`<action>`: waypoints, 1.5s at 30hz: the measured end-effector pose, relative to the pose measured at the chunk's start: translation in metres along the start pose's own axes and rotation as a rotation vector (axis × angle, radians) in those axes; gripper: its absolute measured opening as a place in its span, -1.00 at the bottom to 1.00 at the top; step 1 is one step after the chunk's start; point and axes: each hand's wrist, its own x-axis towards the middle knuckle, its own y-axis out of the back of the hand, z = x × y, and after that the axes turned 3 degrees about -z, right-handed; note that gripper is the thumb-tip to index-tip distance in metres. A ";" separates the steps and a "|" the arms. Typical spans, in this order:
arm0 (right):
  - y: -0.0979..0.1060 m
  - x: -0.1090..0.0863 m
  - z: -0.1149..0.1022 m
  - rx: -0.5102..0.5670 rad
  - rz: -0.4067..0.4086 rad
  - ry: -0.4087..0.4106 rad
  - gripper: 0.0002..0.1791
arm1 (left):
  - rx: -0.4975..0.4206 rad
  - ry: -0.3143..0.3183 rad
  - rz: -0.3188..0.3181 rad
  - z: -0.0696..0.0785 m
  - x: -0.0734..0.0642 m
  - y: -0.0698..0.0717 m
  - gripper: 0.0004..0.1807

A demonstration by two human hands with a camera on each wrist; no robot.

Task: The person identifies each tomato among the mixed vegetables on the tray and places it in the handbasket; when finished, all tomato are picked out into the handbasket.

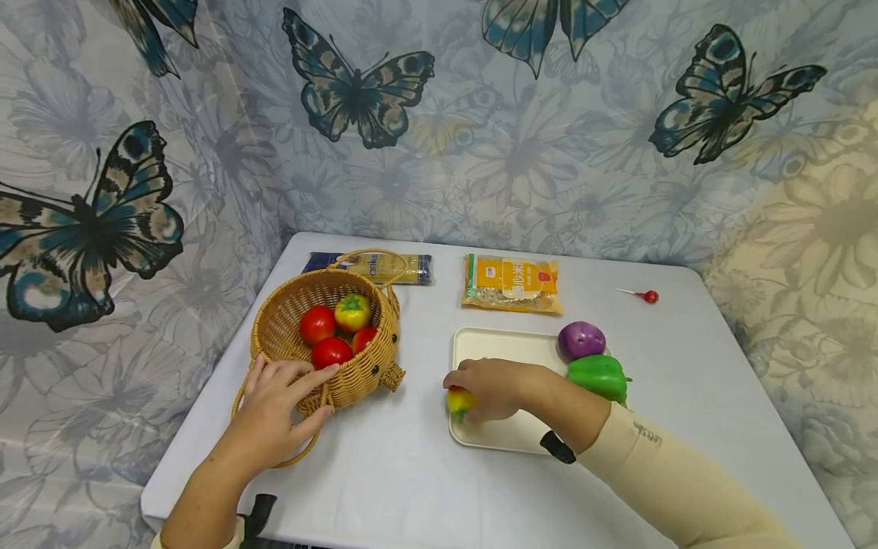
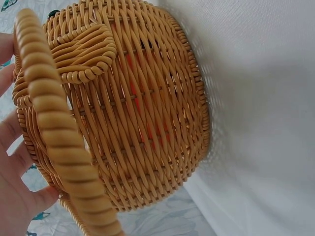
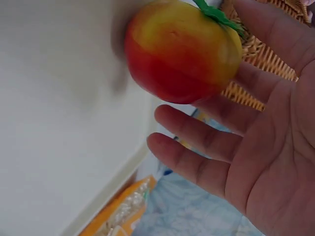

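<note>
A wicker basket (image 1: 363, 385) with an animal face stands at the left, holding red tomatoes (image 1: 332, 352) and a yellow-green fruit (image 1: 353, 313). My left hand (image 1: 277, 404) holds its near rim, the fingers over the edge and the thumb outside; the looped handle (image 2: 59, 123) crosses in front in the left wrist view. On the left part of a cream tray (image 1: 504, 436) lies a red-and-yellow fruit (image 3: 182, 54) with a green leafy top. My right hand (image 1: 497, 389) is around it, fingers extended and spread along its side, thumb near the leaves.
A purple round vegetable (image 1: 581, 340) and a green bell pepper (image 1: 598, 377) sit at the tray's right side. Behind stand a blue-and-yellow packet (image 1: 405, 268) and a yellow bag of grain (image 1: 513, 284). A small red item on a white stick (image 1: 650, 296) lies far right.
</note>
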 end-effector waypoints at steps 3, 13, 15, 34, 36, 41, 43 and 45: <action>-0.003 0.002 0.002 -0.009 -0.003 0.007 -0.35 | 0.003 -0.003 0.006 0.000 0.000 0.000 -0.41; -0.004 0.005 0.005 -0.001 -0.029 0.007 -0.41 | -0.010 -0.002 -0.001 0.000 0.001 0.000 -0.40; -0.004 0.006 0.006 -0.001 -0.033 0.005 -0.42 | -0.008 -0.001 -0.001 0.000 0.001 0.000 -0.40; 0.005 0.005 0.010 -0.009 -0.048 -0.007 -0.44 | 0.003 0.005 -0.011 -0.001 0.001 -0.001 -0.40; 0.009 0.004 0.010 -0.014 -0.039 0.002 -0.44 | 0.002 0.006 -0.011 -0.001 0.001 -0.001 -0.40; 0.023 0.004 0.010 -0.025 0.008 0.056 -0.43 | 0.002 0.009 -0.012 0.000 0.000 0.000 -0.41; 0.031 0.004 0.009 -0.032 0.028 0.073 -0.43 | 0.001 0.010 -0.013 -0.001 0.000 0.000 -0.41; 0.039 0.003 0.007 -0.039 0.043 0.088 -0.43 | 0.002 0.012 -0.015 -0.001 0.000 0.000 -0.41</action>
